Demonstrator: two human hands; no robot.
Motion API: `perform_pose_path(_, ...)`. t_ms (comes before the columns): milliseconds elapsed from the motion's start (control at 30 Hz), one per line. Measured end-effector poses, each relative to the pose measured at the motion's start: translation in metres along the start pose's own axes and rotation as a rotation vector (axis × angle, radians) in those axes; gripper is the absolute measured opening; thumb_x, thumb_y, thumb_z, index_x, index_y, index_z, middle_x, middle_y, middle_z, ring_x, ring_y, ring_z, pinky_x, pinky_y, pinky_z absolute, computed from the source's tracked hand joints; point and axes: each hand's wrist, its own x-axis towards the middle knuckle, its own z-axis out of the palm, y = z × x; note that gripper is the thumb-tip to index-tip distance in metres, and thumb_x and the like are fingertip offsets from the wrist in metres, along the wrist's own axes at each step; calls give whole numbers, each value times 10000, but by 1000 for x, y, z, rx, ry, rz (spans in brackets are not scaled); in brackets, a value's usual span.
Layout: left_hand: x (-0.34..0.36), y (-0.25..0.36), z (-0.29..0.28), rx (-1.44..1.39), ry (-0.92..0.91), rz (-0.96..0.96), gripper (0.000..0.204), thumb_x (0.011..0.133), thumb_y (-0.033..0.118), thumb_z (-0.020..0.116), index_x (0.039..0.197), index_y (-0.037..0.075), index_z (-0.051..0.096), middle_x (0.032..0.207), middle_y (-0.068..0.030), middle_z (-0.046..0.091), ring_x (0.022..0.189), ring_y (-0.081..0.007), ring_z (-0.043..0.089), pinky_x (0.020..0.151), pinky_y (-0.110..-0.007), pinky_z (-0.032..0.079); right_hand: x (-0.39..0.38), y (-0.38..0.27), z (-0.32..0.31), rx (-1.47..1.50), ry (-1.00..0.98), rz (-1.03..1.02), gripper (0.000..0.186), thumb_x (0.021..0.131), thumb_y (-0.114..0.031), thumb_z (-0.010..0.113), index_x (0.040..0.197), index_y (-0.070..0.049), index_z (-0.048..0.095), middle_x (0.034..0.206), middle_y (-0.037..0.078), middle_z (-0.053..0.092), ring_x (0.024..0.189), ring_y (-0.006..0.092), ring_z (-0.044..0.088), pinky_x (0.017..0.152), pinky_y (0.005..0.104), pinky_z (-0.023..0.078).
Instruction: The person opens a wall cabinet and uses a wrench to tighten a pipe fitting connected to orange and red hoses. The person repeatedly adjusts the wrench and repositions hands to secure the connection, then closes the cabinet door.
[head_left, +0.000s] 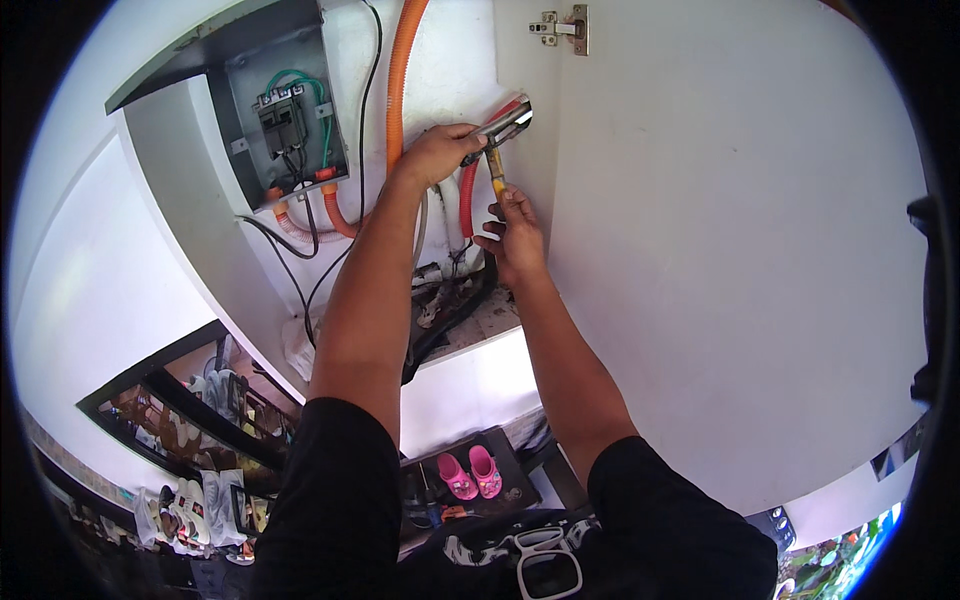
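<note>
My left hand (440, 155) is closed on a dark silver metal piece (505, 128) with a red part along its upper side, held at a slant near the cabinet's back wall. My right hand (515, 235) grips a slim tool (495, 175) with a yellow section, its upper end touching the metal piece from below; my lower fingers are spread. A red corrugated tube (466, 205) hangs behind my hands, and an orange corrugated conduit (398, 90) runs up the wall to the left.
An open grey electrical box (225, 130) with wires is at upper left. The large white door (740, 250) fills the right. Black cables (450, 335) lie in the cabinet bottom. Below are shoe shelves (160, 400) and pink clogs (485, 470) on a dark surface.
</note>
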Motion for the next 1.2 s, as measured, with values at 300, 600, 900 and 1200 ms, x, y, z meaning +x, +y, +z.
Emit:
perform_pose_path(300, -16, 12, 3, 58, 54, 78, 453, 976, 325, 719, 1351, 78, 663, 1158, -143, 745, 1073, -220, 680, 972, -355, 510, 40, 34, 4, 323, 66, 132, 505, 981, -549, 675, 1325, -202, 550, 1042, 33, 578, 800, 206, 591, 760, 460, 586)
perform_pose_path(600, -15, 10, 3, -28, 32, 170, 492, 946, 243, 773, 1371, 42, 627, 1217, -86, 710, 1155, -181, 629, 1034, -336, 479, 76, 21, 4, 430, 61, 241, 368, 999, -463, 668, 1239, -203, 566, 1089, 27, 592, 848, 201, 578, 810, 431, 569)
perform_pose_path(900, -12, 11, 0, -11, 13, 46, 416, 975, 331, 680, 1314, 92, 699, 1093, -119, 761, 997, -204, 686, 930, -338, 516, 6, 11, 5, -170, 83, -225, 381, 987, -365, 674, 1274, -138, 570, 959, 50, 663, 738, 247, 626, 692, 437, 574)
perform_pose_path(1200, -19, 14, -3, 37, -10, 52, 523, 849, 92, 655, 1372, 93, 660, 1092, -81, 739, 1014, -175, 671, 933, -316, 520, -17, -32, 22, 590, -210, 162, 453, 1055, -295, 606, 1452, -129, 465, 849, 76, 675, 589, 177, 598, 624, 408, 574)
